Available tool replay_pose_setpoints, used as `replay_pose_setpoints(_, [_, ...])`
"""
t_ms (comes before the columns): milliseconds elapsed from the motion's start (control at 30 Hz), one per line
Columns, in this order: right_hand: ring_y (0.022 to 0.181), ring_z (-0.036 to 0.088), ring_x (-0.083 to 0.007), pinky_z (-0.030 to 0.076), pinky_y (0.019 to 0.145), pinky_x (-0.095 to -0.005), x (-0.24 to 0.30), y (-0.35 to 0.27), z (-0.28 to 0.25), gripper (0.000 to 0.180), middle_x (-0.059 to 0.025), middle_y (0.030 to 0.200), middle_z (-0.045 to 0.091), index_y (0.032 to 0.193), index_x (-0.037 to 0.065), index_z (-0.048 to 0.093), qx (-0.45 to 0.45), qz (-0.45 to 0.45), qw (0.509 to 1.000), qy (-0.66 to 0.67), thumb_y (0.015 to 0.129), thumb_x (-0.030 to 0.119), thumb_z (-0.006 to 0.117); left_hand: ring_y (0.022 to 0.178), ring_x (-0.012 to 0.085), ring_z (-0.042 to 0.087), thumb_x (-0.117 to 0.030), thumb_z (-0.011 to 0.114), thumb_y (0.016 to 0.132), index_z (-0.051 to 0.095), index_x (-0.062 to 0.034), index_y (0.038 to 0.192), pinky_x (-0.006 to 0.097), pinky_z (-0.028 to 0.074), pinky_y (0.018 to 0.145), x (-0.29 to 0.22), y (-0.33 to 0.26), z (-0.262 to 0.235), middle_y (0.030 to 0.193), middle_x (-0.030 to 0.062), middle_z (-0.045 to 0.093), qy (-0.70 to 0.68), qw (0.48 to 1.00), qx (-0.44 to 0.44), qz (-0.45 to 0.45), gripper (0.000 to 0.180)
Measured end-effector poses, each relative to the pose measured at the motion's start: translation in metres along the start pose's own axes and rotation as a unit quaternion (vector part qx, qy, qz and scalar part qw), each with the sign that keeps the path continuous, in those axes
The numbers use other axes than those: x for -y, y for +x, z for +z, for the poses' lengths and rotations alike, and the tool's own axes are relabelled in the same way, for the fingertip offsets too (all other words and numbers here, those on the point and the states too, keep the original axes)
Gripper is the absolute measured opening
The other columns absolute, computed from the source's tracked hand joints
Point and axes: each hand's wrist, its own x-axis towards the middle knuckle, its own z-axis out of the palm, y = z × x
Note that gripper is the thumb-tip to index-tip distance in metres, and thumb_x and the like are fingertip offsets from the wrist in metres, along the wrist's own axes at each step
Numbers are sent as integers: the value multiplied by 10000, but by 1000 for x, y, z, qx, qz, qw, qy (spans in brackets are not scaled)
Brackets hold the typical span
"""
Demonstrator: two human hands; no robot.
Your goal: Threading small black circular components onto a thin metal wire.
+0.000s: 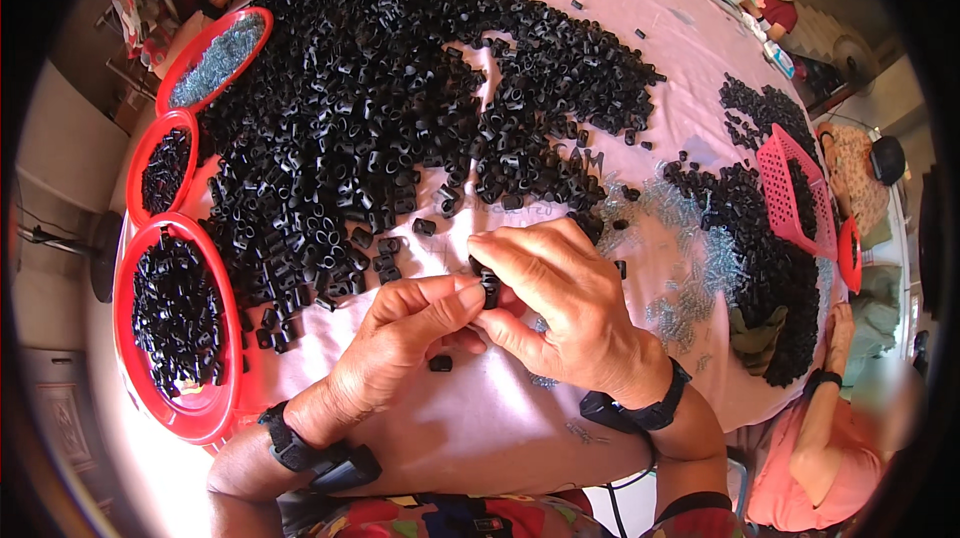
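Observation:
A small black plastic part [489, 288] is pinched between my two hands above the pink cloth, near the front of the table. My left hand [415, 323] grips its lower left side with thumb and forefinger. From the right, my right hand [560, 303] closes thumb and fingers around it, hiding much of it. Just beyond lies a big heap of black hollow plastic pieces [350, 118]. One loose black piece [440, 363] rests on the cloth just below my hands. Small clear springs or pins [680, 313], too fine to tell which, are scattered right of my right hand.
Red trays stand along the left edge: one with black parts [178, 308], a smaller one with black parts [165, 170], one with clear bluish pieces [220, 60]. A pink basket [790, 188] sits among black pieces at right. Another person's arm [836, 348] rests at the right edge.

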Motion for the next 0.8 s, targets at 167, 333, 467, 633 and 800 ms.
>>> replay_pose_setpoints(167, [887, 681, -285, 582, 773, -380, 0, -4, -1, 461, -120, 1038, 729, 1153, -24, 731, 11, -22, 999, -24, 722, 62, 869, 925, 92, 698, -365, 612, 1114, 763, -57, 1214, 268, 562, 875, 2, 1, -2, 1051, 21, 766, -13, 999, 29, 6, 357])
replay_pose_setpoints(333, [828, 682, -277, 574, 734, -374, 6, -3, -4, 420, -107, 970, 737, 1124, -9, 736, 6, -34, 999, -39, 728, 46, 866, 927, 90, 690, -346, 605, 1120, 762, -37, 1198, 272, 560, 865, -3, -6, 5, 1070, 31, 760, -28, 999, 31, 13, 356])
replay_pose_setpoints(467, [841, 674, -268, 571, 740, -378, 15, -1, -3, 439, -98, 989, 725, 1158, -6, 729, 13, -38, 999, -16, 754, 85, 872, 929, 78, 669, -313, 597, 1126, 764, -29, 1185, 275, 552, 849, 0, -20, 1, 1076, 27, 760, 80, 995, 11, 56, 335])
replay_pose_setpoints(633, [802, 665, -282, 563, 722, -395, 28, -4, 0, 424, -98, 907, 719, 1172, 6, 746, 73, 3, 997, 33, 802, 151, 894, 942, 134, 716, -339, 588, 1112, 742, -36, 1171, 261, 542, 816, -14, -62, -9, 1126, 76, 771, 50, 979, -129, 150, 346])
replay_pose_setpoints(800, [924, 691, -259, 597, 796, -377, 43, -24, 14, 319, -74, 1046, 759, 1122, 33, 749, 268, -42, 959, 82, 848, 153, 860, 962, 164, 722, -341, 588, 1113, 678, -16, 1238, 276, 579, 816, -27, -112, -94, 1139, 104, 753, -152, 922, -187, 303, 360])
